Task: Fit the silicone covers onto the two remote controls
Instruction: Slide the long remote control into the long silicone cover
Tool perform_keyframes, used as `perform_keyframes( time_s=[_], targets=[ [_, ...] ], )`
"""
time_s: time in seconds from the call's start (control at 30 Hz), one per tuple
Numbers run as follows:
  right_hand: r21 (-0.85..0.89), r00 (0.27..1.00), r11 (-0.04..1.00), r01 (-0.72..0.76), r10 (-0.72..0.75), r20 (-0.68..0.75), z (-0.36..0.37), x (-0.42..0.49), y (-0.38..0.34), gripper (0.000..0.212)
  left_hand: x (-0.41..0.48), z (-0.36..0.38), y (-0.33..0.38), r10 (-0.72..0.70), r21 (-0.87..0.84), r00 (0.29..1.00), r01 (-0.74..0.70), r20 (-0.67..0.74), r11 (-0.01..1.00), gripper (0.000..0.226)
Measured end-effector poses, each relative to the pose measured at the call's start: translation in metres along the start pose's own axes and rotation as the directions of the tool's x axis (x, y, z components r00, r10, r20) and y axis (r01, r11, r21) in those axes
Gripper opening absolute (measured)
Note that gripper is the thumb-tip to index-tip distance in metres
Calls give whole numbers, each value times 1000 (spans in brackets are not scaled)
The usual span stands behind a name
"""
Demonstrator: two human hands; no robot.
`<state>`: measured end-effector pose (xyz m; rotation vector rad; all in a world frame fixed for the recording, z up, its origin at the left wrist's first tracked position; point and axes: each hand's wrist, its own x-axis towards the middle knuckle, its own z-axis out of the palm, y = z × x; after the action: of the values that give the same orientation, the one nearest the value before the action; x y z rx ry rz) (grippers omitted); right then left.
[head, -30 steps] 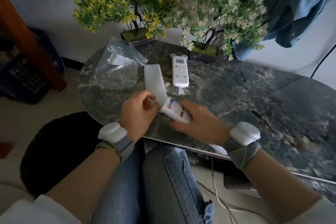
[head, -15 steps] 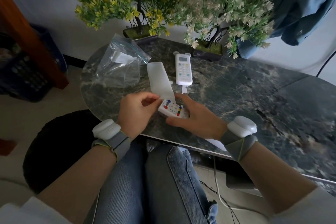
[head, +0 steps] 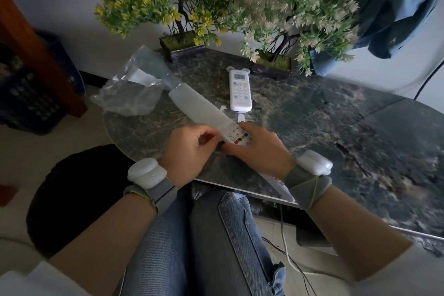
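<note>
Head view: cover (head: 199, 108) meets remote (head: 236, 138) above the table (head: 336, 127) edge.
Left hand (head: 189, 151) pinches cover; right hand (head: 262, 149) grips remote.

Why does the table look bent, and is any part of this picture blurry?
Head view: the wide-angle lens bows the table edge; its right end and the frame corners are smeared; the left hand, right hand and remote between them look fairly sharp; light is soft.

Left hand (head: 189, 151) pinching translucent white silicone cover (head: 199, 109), right hand (head: 259, 149) gripping white remote with coloured buttons (head: 237, 137), dark marble table (head: 312, 127), second white covered remote (head: 240, 90) lying beyond
</note>
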<state>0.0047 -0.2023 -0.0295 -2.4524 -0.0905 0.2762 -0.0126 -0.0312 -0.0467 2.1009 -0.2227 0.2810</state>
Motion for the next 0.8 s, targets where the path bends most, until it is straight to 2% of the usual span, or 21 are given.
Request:
perform_keyframes(
  time_s=[0.07, 0.2, 0.3, 0.4, 0.47, 0.57, 0.7, 0.8],
  targets=[
    [-51, 1000, 999, -14, 13, -13, 3, 3, -1, 52, 2, 4, 1, -5, -2, 1000, 5, 17, 1000, 14],
    [-128, 998, 992, -12, 20, 58, 2, 4, -1, 70, 7, 7, -1, -60, -62, 997, 63, 53, 996, 15],
    [-78, 995, 997, -11, 19, 99, -1, -1, -2, 79, 7, 10, -1, -97, -75, 992, 103, 77, 992, 17],
    [34, 995, 999, -28, 25, 98, -4, -4, -3, 82, 8, 13, -1, -214, -190, 972, 228, 95, 955, 9],
    [175, 993, 983, -55, 35, 116, -7, -3, -6, 78, 12, 14, 2, -385, -337, 918, 394, 95, 855, 3],
    [373, 987, 919, -130, 84, 138, -11, 1, -13, 62, 17, 12, 8, -594, -500, 796, 564, 117, 658, 12],
    [665, 969, 705, -247, 168, 183, -11, 11, -21, 41, 17, 1, 15, -671, -564, 716, 640, 191, 522, 23],
    [716, 969, 654, -243, 201, 145, -4, 15, -28, 22, 9, -6, 26, -687, -495, 629, 755, 364, 429, 36]
  ],
)
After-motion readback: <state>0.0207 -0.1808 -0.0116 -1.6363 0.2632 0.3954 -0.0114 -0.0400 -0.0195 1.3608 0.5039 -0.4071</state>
